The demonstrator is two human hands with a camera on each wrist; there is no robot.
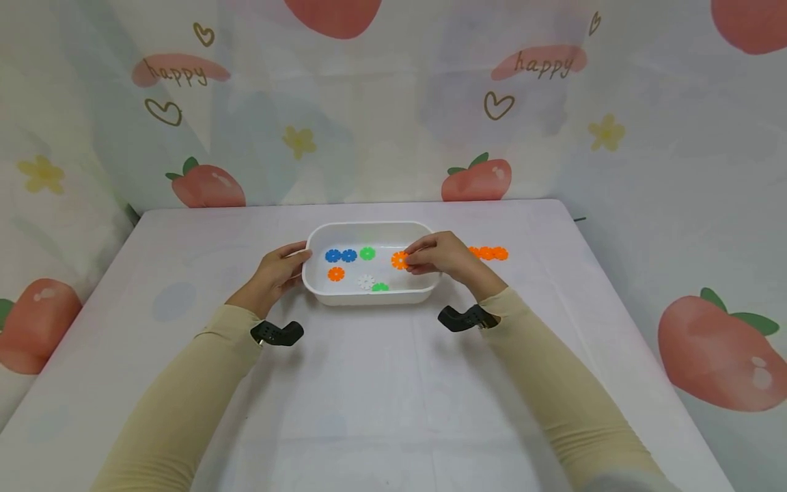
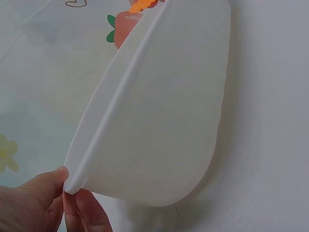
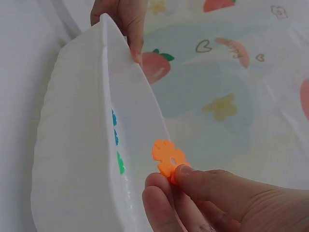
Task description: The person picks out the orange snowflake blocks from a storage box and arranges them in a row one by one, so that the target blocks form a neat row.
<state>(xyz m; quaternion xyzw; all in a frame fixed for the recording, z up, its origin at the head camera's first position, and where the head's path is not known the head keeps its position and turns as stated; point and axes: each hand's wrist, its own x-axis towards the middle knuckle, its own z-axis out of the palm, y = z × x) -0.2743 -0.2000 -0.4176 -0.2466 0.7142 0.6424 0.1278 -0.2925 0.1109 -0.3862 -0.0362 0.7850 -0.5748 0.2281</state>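
Here we are at the desk (image 1: 381, 410), white cloth over it, with wide bare room in front of the white tub (image 1: 369, 298) and on both flanks; only the back edge runs close under the printed curtain (image 1: 393, 123). The tub sits mid-desk, its long axis running left to right across the person, open side up.

Left hand (image 1: 278, 273) is on the tub's left end, thumb over the rim and fingers beneath, a grip closed on that edge. Over on the right, the right hand (image 1: 439, 256) hovers just above the tub's right end, fingertips (image 3: 186, 170) pinching an orange snowflake disc (image 1: 399, 260), a firm grip on its edge. The disc stands on edge, its flat face turned toward the tub's middle, just inside the right wall.

In the tub lie two blue discs (image 1: 341, 255) joined side by side, a green disc (image 1: 367, 253), another orange disc (image 1: 335, 274), a white disc (image 1: 365, 281) that is hard to pick out against the floor, and a second green disc (image 1: 380, 287) partly cut off by the near wall. Beyond the right hand, a row of orange discs (image 1: 490, 253) lies on the desk, its left end hidden behind the hand, so I cannot count them.
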